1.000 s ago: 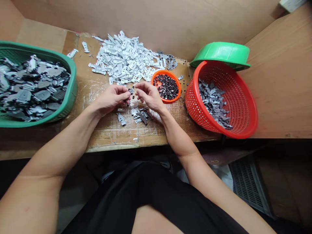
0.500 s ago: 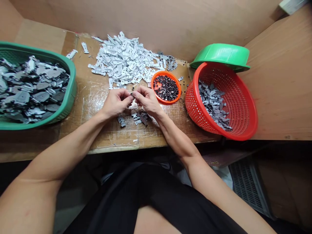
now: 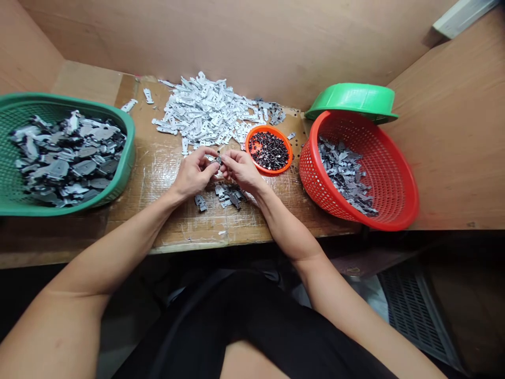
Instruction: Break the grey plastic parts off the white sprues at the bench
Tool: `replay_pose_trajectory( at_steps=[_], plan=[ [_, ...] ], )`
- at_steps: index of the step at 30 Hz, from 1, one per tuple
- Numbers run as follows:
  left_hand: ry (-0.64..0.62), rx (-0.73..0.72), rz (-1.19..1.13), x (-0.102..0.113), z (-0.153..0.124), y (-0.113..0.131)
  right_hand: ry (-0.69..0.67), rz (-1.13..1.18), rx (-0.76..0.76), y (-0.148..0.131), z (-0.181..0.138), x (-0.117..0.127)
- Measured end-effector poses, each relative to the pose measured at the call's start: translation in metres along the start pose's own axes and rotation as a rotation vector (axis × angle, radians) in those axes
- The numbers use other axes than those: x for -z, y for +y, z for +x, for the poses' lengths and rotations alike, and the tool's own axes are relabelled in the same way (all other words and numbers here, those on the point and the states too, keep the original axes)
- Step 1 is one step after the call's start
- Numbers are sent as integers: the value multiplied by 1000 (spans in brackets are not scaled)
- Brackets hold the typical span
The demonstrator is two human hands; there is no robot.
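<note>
My left hand (image 3: 194, 173) and my right hand (image 3: 241, 169) meet fingertip to fingertip over the wooden bench (image 3: 189, 226). Both pinch a small dark metal part (image 3: 219, 160) between them. Just below the hands lies a little cluster of grey metal parts (image 3: 229, 193). One more grey part (image 3: 200, 202) lies apart to its left. A small orange bowl (image 3: 269, 150) of tiny dark pieces sits right beside my right hand.
A heap of white metal strips (image 3: 205, 111) covers the back of the bench. A green basket (image 3: 63, 153) of grey plates stands at the left. A red basket (image 3: 357, 169) of grey parts leans at the right, with a green bowl (image 3: 353, 100) behind it. Wooden walls close in behind and on both sides.
My hands have come together: the gap between the fingertips closed and both now pinch the small part. The view shifted slightly down.
</note>
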State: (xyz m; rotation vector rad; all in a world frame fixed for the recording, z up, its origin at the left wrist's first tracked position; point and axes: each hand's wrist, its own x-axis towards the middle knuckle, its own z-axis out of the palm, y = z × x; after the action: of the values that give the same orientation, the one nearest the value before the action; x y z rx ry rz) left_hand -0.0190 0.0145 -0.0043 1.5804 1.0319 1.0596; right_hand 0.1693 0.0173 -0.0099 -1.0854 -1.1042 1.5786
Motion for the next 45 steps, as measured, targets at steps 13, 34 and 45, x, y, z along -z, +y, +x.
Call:
replay_pose_trajectory(
  at_steps=[13,34,45],
  plan=[
    [-13,43,-114,-2,3,-7,-14,-37,6,0,-1,4],
    [-29,-31,43,-5,3,-4,-81,-489,259,-11,-5,14],
    [-17,-228,325,-1,-6,15,-17,-323,488,3,-2,3]
  ],
)
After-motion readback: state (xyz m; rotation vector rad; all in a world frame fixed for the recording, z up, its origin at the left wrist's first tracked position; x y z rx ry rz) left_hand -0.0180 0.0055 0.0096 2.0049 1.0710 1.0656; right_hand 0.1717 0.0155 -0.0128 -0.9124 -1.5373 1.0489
